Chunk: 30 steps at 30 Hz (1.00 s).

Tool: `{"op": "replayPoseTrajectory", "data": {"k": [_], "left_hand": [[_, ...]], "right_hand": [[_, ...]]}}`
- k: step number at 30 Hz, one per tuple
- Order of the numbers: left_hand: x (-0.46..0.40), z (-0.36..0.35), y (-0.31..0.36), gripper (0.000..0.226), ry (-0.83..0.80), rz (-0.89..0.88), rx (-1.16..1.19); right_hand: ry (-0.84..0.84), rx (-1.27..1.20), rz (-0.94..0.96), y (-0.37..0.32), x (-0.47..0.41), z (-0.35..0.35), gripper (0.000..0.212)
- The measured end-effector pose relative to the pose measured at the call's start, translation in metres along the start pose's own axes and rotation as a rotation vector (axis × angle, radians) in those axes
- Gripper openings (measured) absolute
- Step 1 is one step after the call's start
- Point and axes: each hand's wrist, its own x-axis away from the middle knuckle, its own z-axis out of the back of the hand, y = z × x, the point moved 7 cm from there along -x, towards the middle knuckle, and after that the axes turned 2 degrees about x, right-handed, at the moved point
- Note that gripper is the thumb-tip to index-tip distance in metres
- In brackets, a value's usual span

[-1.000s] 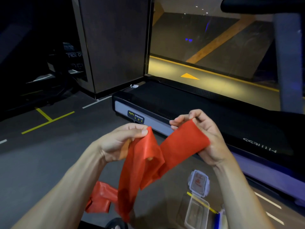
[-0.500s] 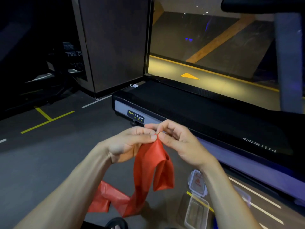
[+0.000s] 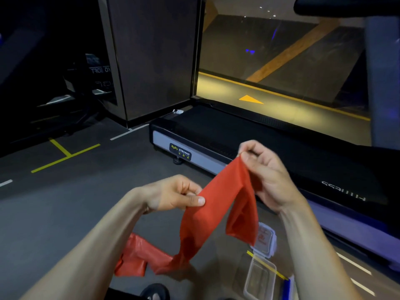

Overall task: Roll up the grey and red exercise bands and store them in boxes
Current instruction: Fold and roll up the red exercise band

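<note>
- The left hand [image 3: 173, 194] pinches the red band [image 3: 218, 204] between thumb and curled fingers, in front of the treadmill [image 3: 270, 148].
- The right hand [image 3: 266, 176], higher and closer to the treadmill, pinches the band's top fold with its fingertips.
- The band drapes over that fold; one end hangs free, the other trails down to a crumpled heap on the floor [image 3: 54, 213].
- A clear box [image 3: 259, 280] lies open on the floor beside the treadmill, its lid [image 3: 265, 239] just beyond it.
</note>
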Motion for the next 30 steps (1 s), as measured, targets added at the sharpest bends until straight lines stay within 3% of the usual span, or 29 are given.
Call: {"op": "replayPoseTrajectory", "data": {"k": [3,6,8,10,15,19,23,27,30], "left_hand": [[-0.003,0.003,0.002,0.020,0.065,-0.017,0.014],[-0.006,0.009,0.001,0.032,0.155,-0.031,0.011],[-0.007,0.010,0.002,0.022,0.179,-0.047,0.012],[-0.007,0.010,0.003,0.012,0.177,-0.039,0.010],[-0.006,0.008,0.005,0.017,0.184,-0.010,0.016],[-0.003,0.006,0.007,0.008,0.170,-0.014,0.064],[-0.003,0.006,0.008,0.017,0.114,-0.042,0.113],[0.005,0.006,0.017,0.032,0.003,-0.151,0.416],[0.010,0.005,0.032,0.040,-0.036,-0.300,0.666]], "right_hand": [[0.066,-0.126,-0.010,0.001,0.001,0.015,0.032],[0.098,-0.178,-0.002,-0.001,0.003,0.020,0.015],[0.112,-0.177,0.004,-0.003,0.005,0.020,0.002],[0.119,-0.170,-0.003,-0.004,0.007,0.020,0.007],[0.126,-0.128,0.003,-0.004,0.007,0.025,0.002],[0.139,-0.125,-0.008,-0.003,0.009,0.030,0.002],[0.143,-0.104,-0.013,0.000,0.012,0.037,0.003],[0.074,0.025,-0.066,0.008,0.014,0.042,0.024],[-0.046,0.169,-0.123,0.020,0.016,0.031,0.016]]}}
